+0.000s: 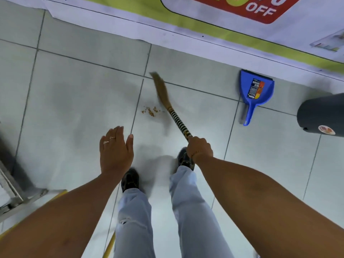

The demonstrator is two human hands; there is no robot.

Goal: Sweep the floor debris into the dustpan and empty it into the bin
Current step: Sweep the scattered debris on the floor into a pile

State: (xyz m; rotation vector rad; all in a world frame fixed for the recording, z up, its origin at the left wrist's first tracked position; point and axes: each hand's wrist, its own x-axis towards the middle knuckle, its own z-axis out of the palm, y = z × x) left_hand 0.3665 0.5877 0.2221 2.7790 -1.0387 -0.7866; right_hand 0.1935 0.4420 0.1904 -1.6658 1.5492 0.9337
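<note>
A small heap of orange-brown debris (150, 110) lies on the pale tiled floor ahead of my feet. My right hand (199, 148) grips the striped black-and-yellow handle of a straw broom (163, 94); its blurred bristles are just right of and beyond the debris. My left hand (115, 149) hovers flat and open, fingers together, holding nothing, nearer to me than the debris. A blue dustpan (256, 92) lies flat on the floor to the right, handle toward me. A dark grey bin (321, 116) stands at the right edge.
A printed banner (204, 25) with "OFF" in red covers the floor along the far side. A grey metal frame (11, 183) sits at the left edge, with a yellow strip near it. My two feet in dark shoes stand below the hands.
</note>
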